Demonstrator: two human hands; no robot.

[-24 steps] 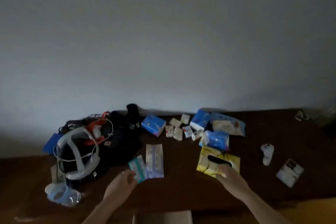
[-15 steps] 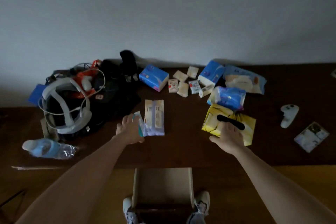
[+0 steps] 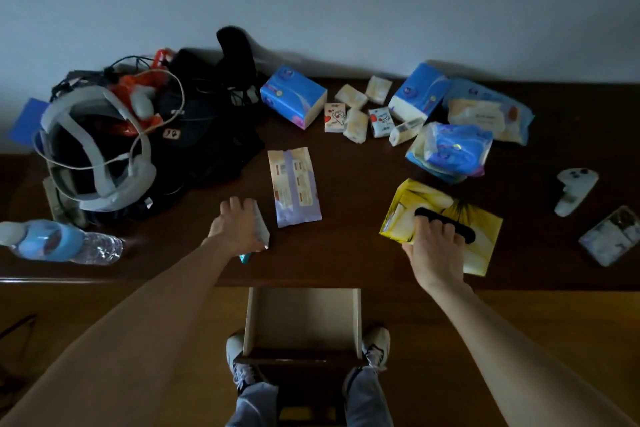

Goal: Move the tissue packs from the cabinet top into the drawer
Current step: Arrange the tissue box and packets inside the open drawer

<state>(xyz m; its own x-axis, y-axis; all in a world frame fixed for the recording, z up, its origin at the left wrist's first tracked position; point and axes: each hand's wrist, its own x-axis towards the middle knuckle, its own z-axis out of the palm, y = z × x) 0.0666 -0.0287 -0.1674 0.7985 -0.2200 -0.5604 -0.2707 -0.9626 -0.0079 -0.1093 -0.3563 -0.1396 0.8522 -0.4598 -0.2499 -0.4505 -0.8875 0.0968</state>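
My left hand (image 3: 237, 225) grips a small teal-and-white tissue pack (image 3: 260, 230) near the front of the dark cabinet top (image 3: 346, 260). My right hand (image 3: 434, 250) lies on a yellow tissue pack (image 3: 446, 215), fingers at its black oval opening. A flat purple-and-beige pack (image 3: 295, 185) lies between the two hands. Further back are two blue packs (image 3: 292, 95) (image 3: 417, 92), a blue crumpled pack (image 3: 452, 151), a wide blue wipes pack (image 3: 486, 113) and several small pocket packs (image 3: 356, 111). The open drawer (image 3: 252, 319) sits below the front edge and looks empty.
A black bag (image 3: 204, 135) with a white headset (image 3: 97, 152) and cables fills the left side. A water bottle (image 3: 62, 241) lies at the front left. A white controller (image 3: 573, 189) and a flat packet (image 3: 611, 236) lie at the right. My feet (image 3: 375, 345) flank the drawer.
The view has tilted down, and the drawer and my feet have come into sight. My left hand has closed on the teal pack and pulled it toward the front edge. My right hand stays on the yellow pack.
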